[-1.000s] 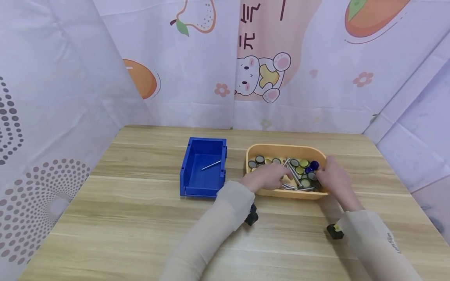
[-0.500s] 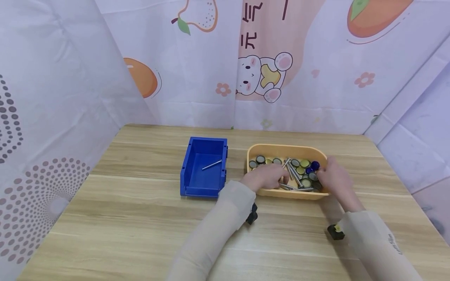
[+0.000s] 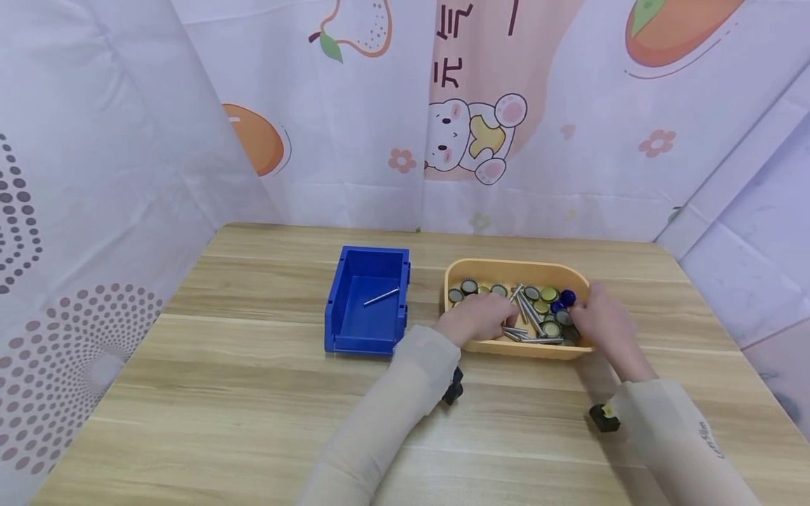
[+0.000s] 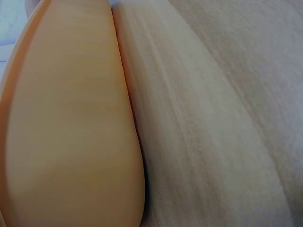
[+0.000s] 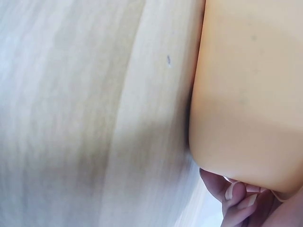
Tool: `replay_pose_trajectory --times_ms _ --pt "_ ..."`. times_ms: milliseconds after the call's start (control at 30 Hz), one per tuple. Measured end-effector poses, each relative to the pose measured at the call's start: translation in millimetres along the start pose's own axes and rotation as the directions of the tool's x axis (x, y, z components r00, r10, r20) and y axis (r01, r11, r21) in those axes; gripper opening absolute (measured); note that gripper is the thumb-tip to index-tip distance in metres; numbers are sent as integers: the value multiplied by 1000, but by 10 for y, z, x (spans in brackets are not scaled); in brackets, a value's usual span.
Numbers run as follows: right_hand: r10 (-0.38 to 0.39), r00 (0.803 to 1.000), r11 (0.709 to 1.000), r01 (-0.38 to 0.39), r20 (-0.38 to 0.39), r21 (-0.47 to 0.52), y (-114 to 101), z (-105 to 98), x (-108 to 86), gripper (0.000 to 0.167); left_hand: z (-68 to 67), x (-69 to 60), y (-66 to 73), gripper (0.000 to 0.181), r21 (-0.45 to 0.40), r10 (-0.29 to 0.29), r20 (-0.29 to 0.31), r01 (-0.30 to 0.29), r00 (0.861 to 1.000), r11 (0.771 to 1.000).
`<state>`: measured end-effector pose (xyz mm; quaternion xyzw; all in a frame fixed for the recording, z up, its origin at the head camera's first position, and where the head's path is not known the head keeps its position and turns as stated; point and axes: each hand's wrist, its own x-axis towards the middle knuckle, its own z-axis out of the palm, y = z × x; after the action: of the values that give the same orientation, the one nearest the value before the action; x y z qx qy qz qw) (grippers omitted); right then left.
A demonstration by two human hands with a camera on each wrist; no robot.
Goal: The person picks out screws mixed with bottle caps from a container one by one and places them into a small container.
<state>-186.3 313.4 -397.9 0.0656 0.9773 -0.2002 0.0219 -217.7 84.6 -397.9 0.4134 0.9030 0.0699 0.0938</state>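
A yellow-orange plastic bin (image 3: 506, 268) holds bottle caps and several metal bolts (image 3: 531, 316). My left hand (image 3: 481, 316) reaches into its left part with the fingers pointing down. Its fingertips are hidden, so whether they pinch anything cannot be seen; bolts lie beside them. My right hand (image 3: 601, 316) grips the bin's right end, beside two dark blue crumpled-looking pieces (image 3: 563, 301). In the right wrist view, curled fingers (image 5: 232, 201) lie against the outside of that end. The left wrist view shows the bin's outer wall (image 4: 71, 118), not the left hand.
Left of the orange bin stands a blue open-front bin (image 3: 367, 316) with one bolt (image 3: 381, 296) lying inside. Both stand on a wood-grain table (image 3: 253, 393). A printed curtain (image 3: 354, 140) hangs behind the table's far edge.
Left-hand fingers, which pointed out over the bolts a second ago, have drawn down and back among them; a few bolts near them shifted slightly. The right hand stays on the bin's end.
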Motion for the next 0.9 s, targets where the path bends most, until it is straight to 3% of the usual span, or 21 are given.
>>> replay_pose_trajectory --times_ms 167,500,667,900 --pt "2 1000 1000 -2 12 0 -4 -3 -8 40 20 -8 4 9 9 -9 -30 9 1000 1000" --pt "-4 1000 1000 4 6 19 -2 13 -10 39 28 -3 -2 9 133 26 -187 -1 982 991" --pt "-7 1000 1000 7 1 6 13 11 -7 40 36 4 6 9 143 11 -180 15 984 990" --pt "0 1000 1000 0 5 8 0 8 -7 39 6 -7 6 12 15 -35 -107 37 994 999"
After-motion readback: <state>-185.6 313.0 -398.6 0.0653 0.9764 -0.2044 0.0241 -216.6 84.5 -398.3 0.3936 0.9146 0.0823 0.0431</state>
